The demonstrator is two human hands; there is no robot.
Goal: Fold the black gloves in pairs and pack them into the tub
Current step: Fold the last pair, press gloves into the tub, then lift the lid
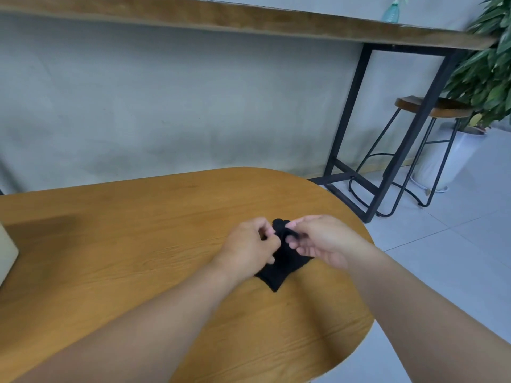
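Both hands are on the black glove (279,268) on the wooden table (138,244): left hand (250,244) pinches its finger end, right hand (318,239) pinches one glove finger, cuff lying flat

I see a glove (279,268) lying on the table (138,244), right of centre, between the left hand (250,244) and right hand (320,239). A tub (7,250) sits at the table's left edge. Behind, a counter (249,20) spans the wall, a stool (431,109) under its right end and a plant (486,64) beyond.
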